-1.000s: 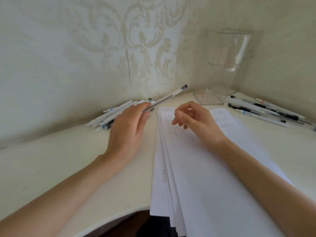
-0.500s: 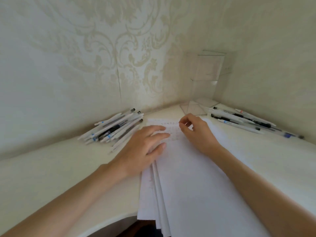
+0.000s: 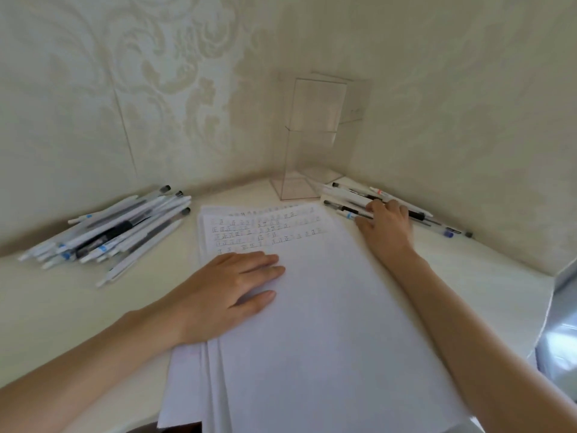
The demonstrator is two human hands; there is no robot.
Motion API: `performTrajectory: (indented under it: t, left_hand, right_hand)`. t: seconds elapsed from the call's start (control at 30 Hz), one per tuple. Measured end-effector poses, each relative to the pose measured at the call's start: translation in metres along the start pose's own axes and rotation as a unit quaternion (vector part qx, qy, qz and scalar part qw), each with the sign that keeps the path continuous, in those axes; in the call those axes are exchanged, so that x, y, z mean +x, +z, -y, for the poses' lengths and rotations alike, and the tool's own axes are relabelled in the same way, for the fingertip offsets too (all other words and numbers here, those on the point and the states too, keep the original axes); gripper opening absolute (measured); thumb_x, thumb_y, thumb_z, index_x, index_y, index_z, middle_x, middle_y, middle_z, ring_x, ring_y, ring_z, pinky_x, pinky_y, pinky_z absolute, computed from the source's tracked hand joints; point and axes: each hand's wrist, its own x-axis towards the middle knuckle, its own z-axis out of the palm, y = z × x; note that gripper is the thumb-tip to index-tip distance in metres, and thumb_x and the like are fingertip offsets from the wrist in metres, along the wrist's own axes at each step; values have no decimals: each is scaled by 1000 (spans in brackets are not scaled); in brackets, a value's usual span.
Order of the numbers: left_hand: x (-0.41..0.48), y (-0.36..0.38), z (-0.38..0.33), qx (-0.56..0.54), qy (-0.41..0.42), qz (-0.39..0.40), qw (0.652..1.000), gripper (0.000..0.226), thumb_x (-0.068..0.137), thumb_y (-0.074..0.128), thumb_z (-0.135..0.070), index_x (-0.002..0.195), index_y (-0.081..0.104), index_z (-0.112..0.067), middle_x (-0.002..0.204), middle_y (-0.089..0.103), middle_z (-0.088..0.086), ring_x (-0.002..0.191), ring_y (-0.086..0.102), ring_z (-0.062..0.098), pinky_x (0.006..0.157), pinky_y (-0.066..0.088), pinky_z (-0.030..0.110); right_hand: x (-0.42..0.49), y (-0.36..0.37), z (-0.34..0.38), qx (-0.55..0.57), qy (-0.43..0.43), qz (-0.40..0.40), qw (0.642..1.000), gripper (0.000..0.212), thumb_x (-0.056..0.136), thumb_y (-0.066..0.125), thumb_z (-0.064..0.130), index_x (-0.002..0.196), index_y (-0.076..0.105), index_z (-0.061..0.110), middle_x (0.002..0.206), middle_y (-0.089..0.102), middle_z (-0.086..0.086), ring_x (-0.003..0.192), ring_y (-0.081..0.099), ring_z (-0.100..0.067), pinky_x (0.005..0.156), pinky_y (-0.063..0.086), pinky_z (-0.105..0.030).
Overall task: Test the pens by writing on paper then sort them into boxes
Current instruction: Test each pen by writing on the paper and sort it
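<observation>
Nearest to me is the stack of paper [image 3: 327, 323]. Its sheets are fanned a little at the left edge. My left hand [image 3: 231, 292] lies flat on it with straight fingers and presses it to the surface [image 3: 78, 307]; it holds nothing. Just beyond its fingertips are the rows of test marks [image 3: 259, 229].

Further on the right, my right hand [image 3: 387, 228] rests on the row of pens [image 3: 346, 195] beside the paper. Its fingers cover several pens at once, and I cannot tell if they already pinch one. On the far left lies the bigger pile of pens [image 3: 115, 232], well apart from the row. In the corner stands the clear box [image 3: 312, 135], tall and narrow; I see no pen inside it.

I think the danger is here: with fingers across many pens, I may lift two or push the others, and they are round, so they can roll along the wall or onto the paper. If my left hand lifts, the loose sheets can slide while I write. Also the tall box may tip over if a pen strikes its wall.
</observation>
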Motion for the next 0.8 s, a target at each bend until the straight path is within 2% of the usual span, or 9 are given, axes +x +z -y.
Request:
performTrajectory:
  t: [0.27,0.4,0.53,0.6,0.63,0.7,0.77,0.8]
  left_hand:
    - [-1,-2,-3,-15,-11,-2,1000,69,80,4,-74,138,29,-45,142,15,-33,131,6,-16,105,-1,5]
    - [-1,-1,-3,-12,-16,0,1000,64,80,7,-71,136,28,-48,141,14,-36,130,3,-18,107,1,7]
    - [-2,0,-2,-21,-13,-11,1000,68,81,8,-73,136,33,-44,143,19,-33,131,5,-18,106,2,7]
    - [-3,1,-1,-26,-10,-14,1000,68,82,8,-74,136,34,-43,143,21,-31,131,6,-17,107,3,8]
    - [-3,1,-1,-26,-10,-15,1000,67,82,9,-74,136,35,-43,143,22,-31,131,7,-17,106,3,7]
    - [-2,1,-1,-23,-10,-19,1000,65,83,11,-72,136,36,-43,143,24,-31,132,8,-16,106,3,7]
    - [-2,0,-1,-23,-10,-21,999,64,83,13,-71,135,36,-43,142,24,-31,131,8,-17,105,3,5]
    - [-2,0,-1,-24,-10,-22,999,65,82,12,-72,135,36,-43,142,23,-32,131,8,-17,105,3,5]
  right_hand:
    - [-3,-2,3,-15,-93,-8,996,23,96,50,24,112,60,10,112,58,-14,109,46,-34,90,33,-38]
    - [-4,-1,2,-9,-88,-10,996,23,98,46,24,110,58,9,110,60,-14,108,48,-33,89,33,-38]
    - [-5,-2,6,26,-106,-60,992,20,101,38,18,107,49,2,94,62,-20,88,53,-39,70,30,-38]
    - [-8,-2,10,55,-124,-95,986,20,101,36,15,107,50,2,94,60,-18,87,53,-40,73,32,-40]
    - [-10,-3,11,60,-130,-108,984,21,101,37,17,108,51,3,97,60,-16,92,54,-38,76,33,-40]
    - [-14,-4,15,53,-134,-114,983,30,98,42,37,103,52,9,98,62,-9,98,55,-31,82,32,-38]
    - [-17,-5,18,23,-134,-111,985,47,87,44,63,88,48,16,84,64,-2,87,55,-25,83,31,-36]
    - [-19,-5,20,11,-140,-124,982,52,82,44,70,81,44,18,74,61,0,78,55,-24,81,33,-37]
